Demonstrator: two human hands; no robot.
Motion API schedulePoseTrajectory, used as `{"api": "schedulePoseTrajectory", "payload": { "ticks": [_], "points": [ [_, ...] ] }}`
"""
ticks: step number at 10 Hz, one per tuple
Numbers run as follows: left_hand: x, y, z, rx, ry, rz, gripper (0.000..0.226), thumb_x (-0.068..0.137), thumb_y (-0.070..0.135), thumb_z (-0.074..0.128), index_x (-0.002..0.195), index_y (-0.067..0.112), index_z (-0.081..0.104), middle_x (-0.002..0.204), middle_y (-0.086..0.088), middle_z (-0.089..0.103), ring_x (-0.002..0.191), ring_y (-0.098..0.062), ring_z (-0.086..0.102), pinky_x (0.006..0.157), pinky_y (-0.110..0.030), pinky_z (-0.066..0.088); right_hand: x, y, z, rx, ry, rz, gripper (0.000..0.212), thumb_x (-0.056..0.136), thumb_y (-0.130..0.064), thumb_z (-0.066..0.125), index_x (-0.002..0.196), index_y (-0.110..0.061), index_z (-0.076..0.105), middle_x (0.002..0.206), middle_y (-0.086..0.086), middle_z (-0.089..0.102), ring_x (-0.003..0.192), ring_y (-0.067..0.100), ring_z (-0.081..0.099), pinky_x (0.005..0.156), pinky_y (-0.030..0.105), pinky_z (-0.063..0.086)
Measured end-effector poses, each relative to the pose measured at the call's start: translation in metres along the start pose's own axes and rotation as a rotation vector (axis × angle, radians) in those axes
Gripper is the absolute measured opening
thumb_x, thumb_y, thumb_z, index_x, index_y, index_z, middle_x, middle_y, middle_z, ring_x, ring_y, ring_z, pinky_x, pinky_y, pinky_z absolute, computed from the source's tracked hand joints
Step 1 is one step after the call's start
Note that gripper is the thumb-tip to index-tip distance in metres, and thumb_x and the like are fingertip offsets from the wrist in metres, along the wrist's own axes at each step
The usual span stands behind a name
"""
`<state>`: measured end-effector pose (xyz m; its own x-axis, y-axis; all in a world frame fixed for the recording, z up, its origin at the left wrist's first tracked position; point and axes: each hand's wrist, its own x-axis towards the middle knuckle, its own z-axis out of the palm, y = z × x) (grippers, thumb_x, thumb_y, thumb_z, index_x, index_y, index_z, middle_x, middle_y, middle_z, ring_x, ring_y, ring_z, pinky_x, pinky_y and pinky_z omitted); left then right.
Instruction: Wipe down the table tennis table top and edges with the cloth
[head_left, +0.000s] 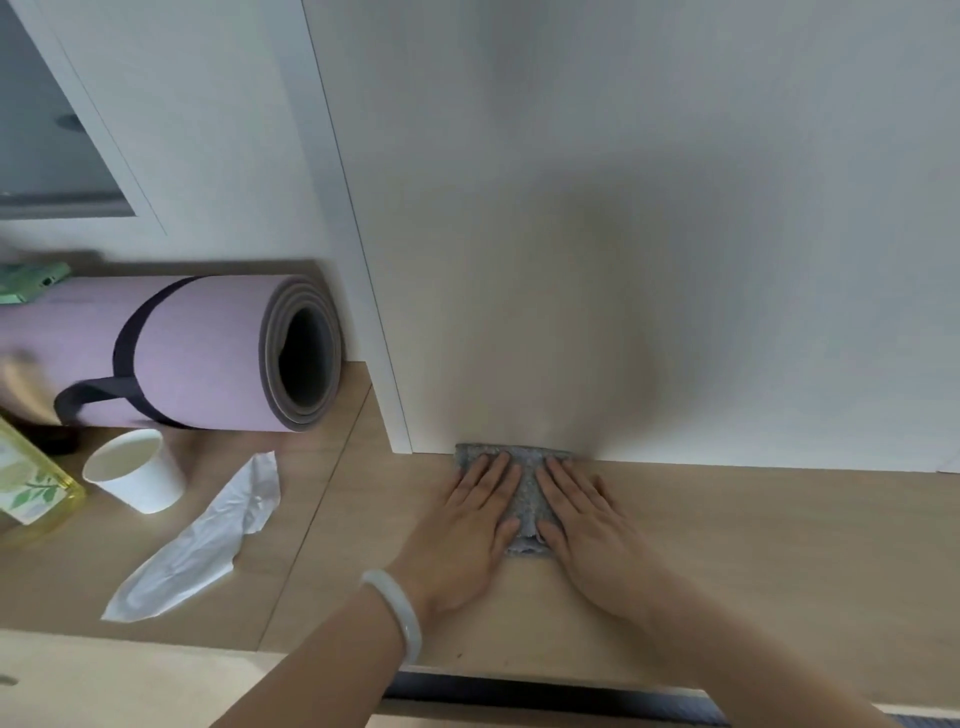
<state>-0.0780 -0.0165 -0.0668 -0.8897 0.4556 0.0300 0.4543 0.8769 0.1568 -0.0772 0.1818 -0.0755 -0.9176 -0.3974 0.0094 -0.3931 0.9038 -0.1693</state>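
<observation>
Left grip (462, 525) and right grip (589, 525) press cloth (527, 493) at far table (779, 545) edge.

No legible text, numbers or brand marks anywhere. Yellow bottle (28, 499), near left: label shows green leaf art, any lettering too blurred to read. Green packet (32, 283), far left by the rolled mat (208, 353): print is smeared and unreadable.
</observation>
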Motion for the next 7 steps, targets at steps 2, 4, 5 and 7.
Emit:
{"api": "schedulePoseTrajectory", "payload": {
  "ticks": [2, 4, 5, 7],
  "points": [
    [0.004, 0.0, -0.005, -0.003, -0.1, -0.038, 0.059, 0.107, 0.041, 0.017, 0.155, 0.023, -0.013, 0.162, 0.007, -0.018, 0.146, -0.008, -0.023, 0.119, -0.029, -0.016, 0.004, -0.005, -0.007, 0.0, -0.079, 0.025, 0.063, 0.107, -0.045, 0.016, 0.157, -0.019, -0.011, 0.165, -0.006, -0.016, 0.149, 0.008, -0.02, 0.122, 0.033, -0.015],
    [0.002, 0.012, -0.014, 0.045, -0.111, -0.081, 0.058, 0.108, 0.037, 0.018, 0.156, 0.018, -0.007, 0.165, 0.001, -0.01, 0.15, -0.014, -0.012, 0.121, -0.03, -0.01, 0.008, -0.009, -0.019, 0.051, -0.2, 0.061, 0.066, 0.106, -0.048, 0.02, 0.158, -0.019, -0.008, 0.166, -0.004, -0.013, 0.152, 0.011, -0.014, 0.123, 0.038, -0.009],
    [-0.001, 0.021, -0.024, 0.092, -0.118, -0.11, 0.057, 0.108, 0.036, 0.02, 0.157, 0.014, -0.001, 0.165, -0.003, -0.003, 0.151, -0.017, -0.005, 0.122, -0.032, -0.004, 0.005, -0.009, -0.028, 0.098, -0.254, 0.084, 0.073, 0.103, -0.057, 0.024, 0.159, -0.019, -0.004, 0.167, -0.002, -0.009, 0.153, 0.013, -0.011, 0.122, 0.04, -0.006],
    [-0.02, 0.047, -0.046, 0.022, -0.092, -0.147, 0.056, 0.107, 0.036, 0.025, 0.157, 0.013, 0.012, 0.165, -0.006, 0.009, 0.151, -0.021, 0.007, 0.121, -0.036, 0.005, -0.021, -0.013, -0.045, 0.2, -0.113, 0.233, 0.072, 0.105, -0.05, 0.032, 0.159, -0.014, 0.003, 0.167, 0.005, -0.004, 0.154, 0.02, -0.005, 0.123, 0.039, 0.0]
  ]
}}
